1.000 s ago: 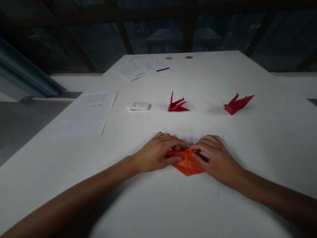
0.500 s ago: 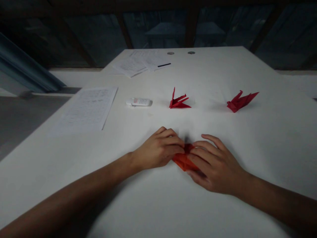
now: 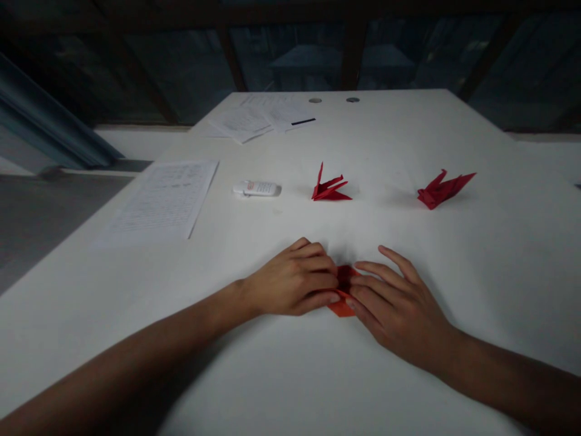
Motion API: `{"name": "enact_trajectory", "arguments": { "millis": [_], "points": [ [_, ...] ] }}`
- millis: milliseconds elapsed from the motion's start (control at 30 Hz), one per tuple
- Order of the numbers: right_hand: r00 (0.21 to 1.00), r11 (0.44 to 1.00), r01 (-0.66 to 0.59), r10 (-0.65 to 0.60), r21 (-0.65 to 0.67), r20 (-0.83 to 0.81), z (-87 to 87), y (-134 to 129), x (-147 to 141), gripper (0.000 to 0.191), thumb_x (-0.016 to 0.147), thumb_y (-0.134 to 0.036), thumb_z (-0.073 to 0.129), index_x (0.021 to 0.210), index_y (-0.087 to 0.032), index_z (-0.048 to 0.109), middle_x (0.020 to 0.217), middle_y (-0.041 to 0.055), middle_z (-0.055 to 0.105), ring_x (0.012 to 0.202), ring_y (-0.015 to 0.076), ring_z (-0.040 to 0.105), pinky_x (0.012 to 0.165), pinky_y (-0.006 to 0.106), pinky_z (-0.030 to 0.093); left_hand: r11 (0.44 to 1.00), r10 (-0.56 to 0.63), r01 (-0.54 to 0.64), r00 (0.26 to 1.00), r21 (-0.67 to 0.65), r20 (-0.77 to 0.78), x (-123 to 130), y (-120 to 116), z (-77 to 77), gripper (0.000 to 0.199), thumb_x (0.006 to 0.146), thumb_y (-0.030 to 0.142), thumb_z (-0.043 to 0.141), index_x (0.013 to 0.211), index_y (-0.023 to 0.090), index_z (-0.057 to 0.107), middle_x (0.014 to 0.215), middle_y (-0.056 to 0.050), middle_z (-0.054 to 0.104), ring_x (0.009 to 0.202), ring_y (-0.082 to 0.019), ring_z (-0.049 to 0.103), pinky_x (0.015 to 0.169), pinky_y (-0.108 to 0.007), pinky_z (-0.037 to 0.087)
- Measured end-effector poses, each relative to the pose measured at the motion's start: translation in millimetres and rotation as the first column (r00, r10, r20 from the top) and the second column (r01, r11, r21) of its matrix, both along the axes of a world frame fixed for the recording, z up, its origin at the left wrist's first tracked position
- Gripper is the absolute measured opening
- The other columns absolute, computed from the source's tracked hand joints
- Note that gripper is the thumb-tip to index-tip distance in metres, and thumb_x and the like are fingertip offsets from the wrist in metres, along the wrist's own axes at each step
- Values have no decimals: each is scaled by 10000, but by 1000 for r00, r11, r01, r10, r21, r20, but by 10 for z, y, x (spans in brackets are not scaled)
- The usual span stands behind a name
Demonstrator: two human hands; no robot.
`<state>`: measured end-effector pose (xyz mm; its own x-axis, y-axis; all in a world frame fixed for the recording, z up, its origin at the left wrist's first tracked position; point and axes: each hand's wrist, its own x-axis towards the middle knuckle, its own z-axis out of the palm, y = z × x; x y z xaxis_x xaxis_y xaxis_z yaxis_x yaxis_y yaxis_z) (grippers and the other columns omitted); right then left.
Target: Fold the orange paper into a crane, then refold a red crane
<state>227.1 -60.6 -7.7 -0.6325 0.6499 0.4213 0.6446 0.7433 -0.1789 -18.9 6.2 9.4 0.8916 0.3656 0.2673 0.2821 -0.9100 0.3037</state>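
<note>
A folded piece of red-orange origami paper (image 3: 341, 307) lies on the white table between my hands. My left hand (image 3: 297, 278) grips its left side, thumb at the near layer and fingers curled over the top. On the right side my right hand (image 3: 399, 309) pinches the paper between thumb and index finger, while its outer fingers are raised and spread. Much of the paper is covered by my fingers. Beyond my hands stand two red origami cranes, one near the middle (image 3: 330, 186) and another to the right (image 3: 445, 189).
A white capped stick (image 3: 256, 188) with printed text lies left of the middle crane. Written sheets (image 3: 158, 200) rest at the left, and more papers (image 3: 254, 118) with a dark strip (image 3: 303, 122) lie farther back. Two round grommets (image 3: 315, 100) sit near the table's far edge.
My left thumb has come forward onto the near layer of the paper. My right thumb has moved up against the paper's edge, and less of its orange face shows. The view shifted slightly.
</note>
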Motion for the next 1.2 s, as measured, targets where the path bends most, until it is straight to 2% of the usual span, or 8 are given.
{"name": "enact_trajectory", "arguments": {
  "millis": [167, 267, 467, 633, 833, 967, 1067, 1200],
  "points": [
    [987, 995, 64, -74, -74, -141, -17, 3, -40, 48, 959, -202, 622, 988, -223, 654, 973, 19, 777, 1081, 253, 695, 1172, 556, 351, 995, 46, -43, 999, -91, 29, 7, 7, -22, 228, 1010, 377, 585, 946, 203, 716, 1034, -47, 724, 989, -207, 583, 913, -370, 402],
    [972, 990, 85, -108, -116, -207, 0, 7, -55, 102, 919, -215, 668, 1016, -215, 638, 968, 30, 765, 1054, 244, 687, 1146, 525, 376, 982, 86, -83, 996, -172, 15, 12, 11, -19, 239, 971, 440, 638, 947, 212, 706, 1037, -38, 719, 1000, -212, 573, 911, -368, 392],
    [981, 978, 77, -108, -193, -160, -3, 24, -58, 64, 935, -227, 650, 998, -221, 646, 1000, 24, 741, 1047, 235, 658, 1146, 521, 358, 968, 134, -135, 991, -211, -19, 11, 11, -37, 262, 946, 457, 660, 1014, 204, 658, 1046, -52, 699, 1011, -232, 556, 914, -385, 387],
    [987, 986, 63, -83, -151, -135, -50, 21, -65, 65, 962, -192, 613, 993, -215, 665, 1036, 19, 743, 1071, 227, 644, 1173, 527, 339, 989, 73, -78, 997, -123, -39, 0, -2, -52, 263, 1016, 411, 550, 1140, 219, 680, 1127, -72, 683, 1041, -240, 544, 934, -401, 387],
    [996, 1000, 23, -24, -15, -86, -39, -27, -54, 94, 969, -162, 603, 997, -175, 691, 1050, 44, 752, 1132, 246, 634, 1218, 545, 296, 993, 75, -80, 995, -90, -63, 14, -13, -34, 226, 1020, 365, 542, 1071, 217, 705, 1119, -68, 672, 1046, -238, 540, 926, -398, 391],
    [999, 1000, -12, 13, 16, -49, -5, -33, -45, 157, 970, -115, 588, 1074, -164, 696, 1115, 51, 745, 1142, 234, 628, 1199, 517, 325, 985, 103, -111, 992, -134, -68, 29, -11, -26, 194, 989, 353, 584, 1056, 207, 693, 1098, -68, 661, 1031, -234, 542, 926, -391, 403],
    [998, 999, -44, 44, 1, -45, -5, -20, -41, 153, 960, -94, 584, 1046, -152, 696, 1083, 63, 739, 1070, 226, 635, 1128, 484, 397, 976, 98, -109, 993, -191, -69, 15, 8, 0, 190, 954, 330, 626, 1095, 216, 683, 1109, -63, 658, 1048, -236, 544, 953, -396, 403],
    [995, 995, -62, 55, -79, -85, -24, -1, -44, 101, 943, -134, 615, 998, -165, 694, 1014, 68, 727, 991, 239, 623, 981, 459, 473, 959, 52, -69, 996, -275, -68, -23, 56, 42, 382, 855, 337, 743, 1201, 207, 645, 1129, -68, 659, 1062, -244, 556, 979, -403, 406]
  ]
}}
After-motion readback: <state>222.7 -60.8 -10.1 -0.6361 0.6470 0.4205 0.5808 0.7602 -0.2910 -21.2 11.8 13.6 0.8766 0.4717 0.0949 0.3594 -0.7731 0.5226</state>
